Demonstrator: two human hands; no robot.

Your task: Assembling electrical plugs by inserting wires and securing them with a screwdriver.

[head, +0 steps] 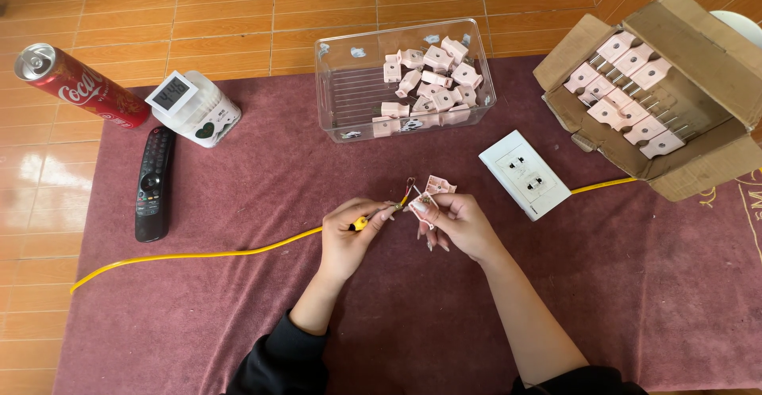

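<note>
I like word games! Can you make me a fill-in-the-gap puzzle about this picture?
The left hand pinches a ____ cable.
The right hand holds a small ____ plug.
The clear tub of plugs stands on a dark red ____.
The black remote lies beside a red ____.

Missing words: yellow; pink; mat; can

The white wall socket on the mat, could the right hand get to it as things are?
Probably yes: the white wall socket lies flat just beside the right hand, with bare mat between them, though that hand holds a pink plug.
</note>
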